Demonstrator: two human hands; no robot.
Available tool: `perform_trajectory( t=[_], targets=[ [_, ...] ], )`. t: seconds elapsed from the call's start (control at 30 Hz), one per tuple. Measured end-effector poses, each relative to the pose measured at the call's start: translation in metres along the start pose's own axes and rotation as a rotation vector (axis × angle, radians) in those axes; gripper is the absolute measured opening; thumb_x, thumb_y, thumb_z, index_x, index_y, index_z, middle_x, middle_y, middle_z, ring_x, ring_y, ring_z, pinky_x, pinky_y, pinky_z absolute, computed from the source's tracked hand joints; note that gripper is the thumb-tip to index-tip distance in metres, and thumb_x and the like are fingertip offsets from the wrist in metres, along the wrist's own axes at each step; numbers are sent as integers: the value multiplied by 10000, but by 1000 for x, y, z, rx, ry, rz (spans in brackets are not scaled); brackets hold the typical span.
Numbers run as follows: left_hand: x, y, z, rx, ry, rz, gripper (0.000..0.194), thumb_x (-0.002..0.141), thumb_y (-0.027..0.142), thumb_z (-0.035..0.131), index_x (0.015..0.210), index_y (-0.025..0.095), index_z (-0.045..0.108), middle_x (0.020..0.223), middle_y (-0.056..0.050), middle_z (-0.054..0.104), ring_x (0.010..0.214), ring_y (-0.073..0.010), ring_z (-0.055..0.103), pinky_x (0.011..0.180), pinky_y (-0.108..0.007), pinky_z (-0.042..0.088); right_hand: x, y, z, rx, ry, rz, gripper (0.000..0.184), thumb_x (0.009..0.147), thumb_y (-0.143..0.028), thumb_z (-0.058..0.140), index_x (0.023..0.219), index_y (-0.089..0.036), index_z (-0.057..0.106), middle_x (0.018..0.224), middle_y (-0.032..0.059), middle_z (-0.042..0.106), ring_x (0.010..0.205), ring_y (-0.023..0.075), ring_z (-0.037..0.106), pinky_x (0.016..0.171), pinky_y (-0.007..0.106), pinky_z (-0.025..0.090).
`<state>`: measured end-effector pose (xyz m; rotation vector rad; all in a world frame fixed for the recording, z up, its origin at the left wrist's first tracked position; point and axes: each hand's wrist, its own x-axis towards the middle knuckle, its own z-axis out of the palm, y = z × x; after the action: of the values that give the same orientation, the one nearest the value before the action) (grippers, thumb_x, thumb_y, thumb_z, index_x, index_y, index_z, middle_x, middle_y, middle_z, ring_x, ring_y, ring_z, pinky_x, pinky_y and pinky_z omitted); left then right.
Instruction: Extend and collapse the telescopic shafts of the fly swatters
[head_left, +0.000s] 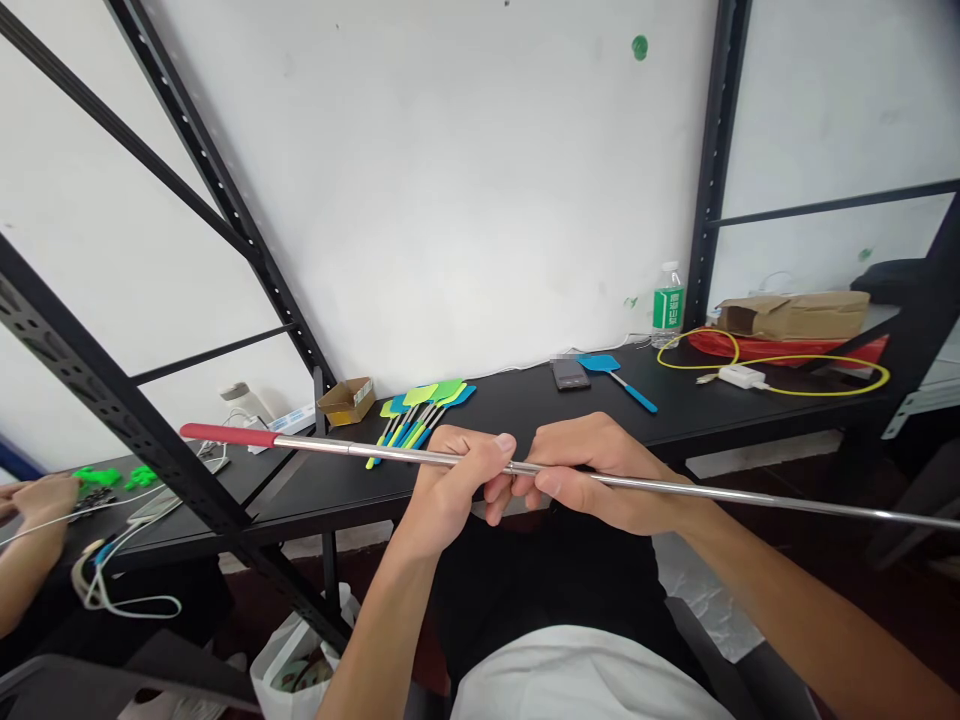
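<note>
A thin silver telescopic rod (712, 492) with a red handle (229, 434) lies nearly level across my body. Its handle end points left, and its far end runs out of view at the right. My left hand (454, 485) is closed around the rod, thumb on top. Close beside it, my right hand (604, 470) also grips the rod, fingers curled under a joint between the tube sections. Behind my left hand, several green, yellow and blue fly swatters (427, 410) lie in a pile on the black table. A single blue fly swatter (600, 364) rests farther right.
On the table are a phone (570, 375), a small cardboard box (346, 402), a water bottle (667, 308), a yellow cable (825, 389) and a brown carton (799, 315). A black metal post (180, 460) slants at left. Beyond it, another person's hand (45, 497) is near green pieces (97, 476).
</note>
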<state>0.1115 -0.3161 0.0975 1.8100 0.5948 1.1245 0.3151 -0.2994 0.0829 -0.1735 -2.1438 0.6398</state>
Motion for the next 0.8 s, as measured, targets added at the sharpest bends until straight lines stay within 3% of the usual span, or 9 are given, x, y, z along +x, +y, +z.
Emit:
perform_trajectory(
  t=[0.17, 0.3, 0.5, 0.7, 0.8],
  targets=[
    [-4, 1, -3, 60, -94, 28, 418, 980, 384, 570, 638, 146, 610, 581, -32, 596, 520, -118, 528, 475, -251, 393, 0, 13, 10, 394, 74, 104, 377, 999, -390, 570, 809, -121, 753, 697, 67, 709, 588, 139, 629, 532, 237, 449],
    [-4, 2, 0, 69, -106, 54, 240, 953, 334, 635, 797, 155, 600, 729, -42, 694, 559, -108, 586, 477, -213, 424, 1, 25, 22, 663, 157, 185, 524, 1013, -478, 520, 690, -121, 729, 560, 49, 650, 475, 121, 564, 476, 236, 412],
    [-2, 5, 5, 201, -107, 173, 138, 958, 254, 631, 863, 157, 610, 791, -65, 759, 737, -162, 710, 663, -247, 525, 3, 26, 22, 634, 169, 284, 539, 1023, -442, 532, 623, -123, 703, 496, 22, 594, 443, 100, 520, 477, 231, 394],
    [-2, 2, 4, 250, -61, 212, 254, 970, 282, 603, 756, 164, 674, 670, -21, 700, 563, -110, 592, 626, -248, 489, 2, 21, 17, 565, 145, 215, 493, 1048, -396, 502, 716, -126, 746, 565, 28, 628, 522, 106, 548, 516, 234, 402],
    [-2, -1, 4, 224, 5, 211, 370, 969, 313, 598, 634, 163, 640, 593, -21, 631, 553, -124, 569, 595, -269, 459, 2, 16, 16, 513, 135, 196, 489, 1056, -400, 484, 752, -125, 750, 612, 38, 651, 550, 106, 543, 522, 233, 397]
  ],
)
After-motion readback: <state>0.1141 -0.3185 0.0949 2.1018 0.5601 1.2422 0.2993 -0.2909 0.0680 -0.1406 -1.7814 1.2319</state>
